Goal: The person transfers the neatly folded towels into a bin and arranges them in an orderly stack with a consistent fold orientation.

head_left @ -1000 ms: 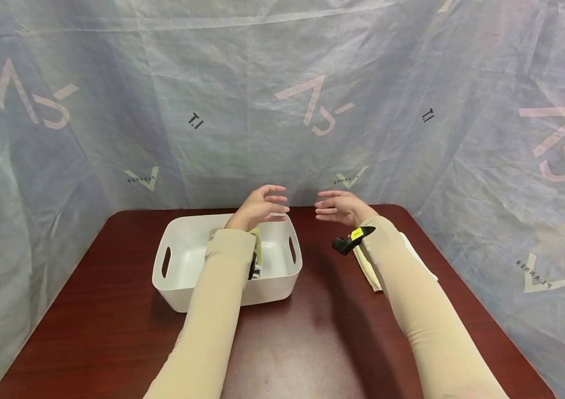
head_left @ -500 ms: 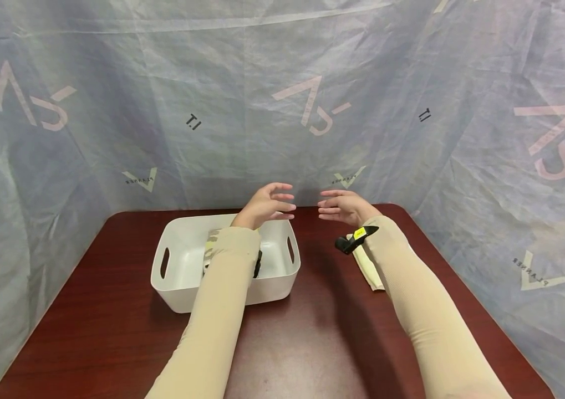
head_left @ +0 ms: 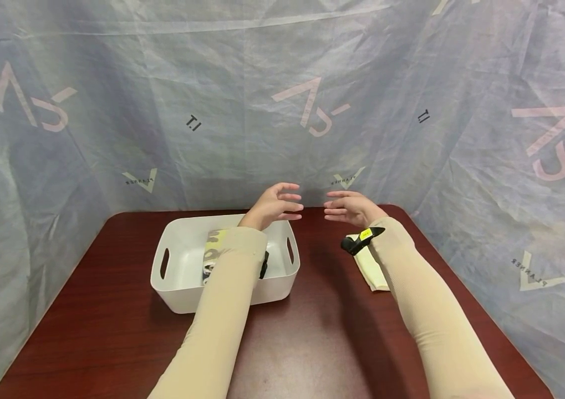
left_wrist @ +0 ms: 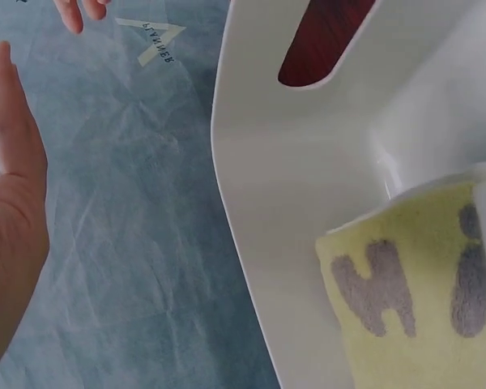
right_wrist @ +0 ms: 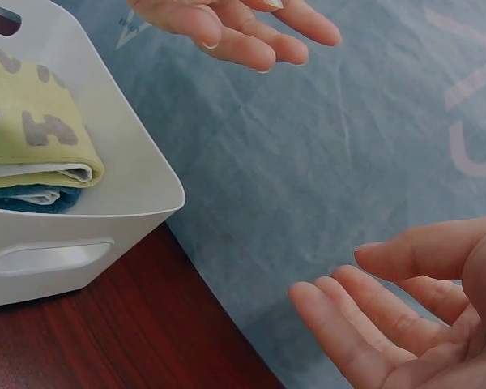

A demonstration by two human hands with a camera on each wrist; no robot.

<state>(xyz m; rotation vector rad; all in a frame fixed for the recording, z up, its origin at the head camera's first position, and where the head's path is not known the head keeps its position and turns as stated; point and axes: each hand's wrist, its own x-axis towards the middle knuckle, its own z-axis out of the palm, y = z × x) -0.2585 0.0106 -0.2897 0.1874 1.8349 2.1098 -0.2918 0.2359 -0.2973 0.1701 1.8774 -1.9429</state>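
My left hand (head_left: 273, 207) hovers over the far right part of a white basket (head_left: 174, 299), fingers spread and loosely bent, holding nothing. Across a small gap, my right hand (head_left: 353, 209) hangs above the table's far side, also with relaxed fingers and nothing in them. Inside the basket lies a folded yellow towel (left_wrist: 437, 300) with grey letters. Below it the right wrist view shows a folded blue towel (right_wrist: 36, 198). My left sleeve hides part of the stack in the head view. A pale yellow folded cloth (head_left: 373, 270) lies on the table, partly behind my right forearm.
The dark red wooden table (head_left: 87, 310) ends at a grey printed fabric curtain (head_left: 242, 122) behind and on both sides. Oval handle holes (head_left: 164, 263) pierce the basket's ends. A black wrist camera (head_left: 362, 240) is strapped at my right sleeve.
Both hands have drifted slightly to the right, still apart and holding nothing. More of the yellow towel now shows left of my left sleeve. Basket and towels stay in place.
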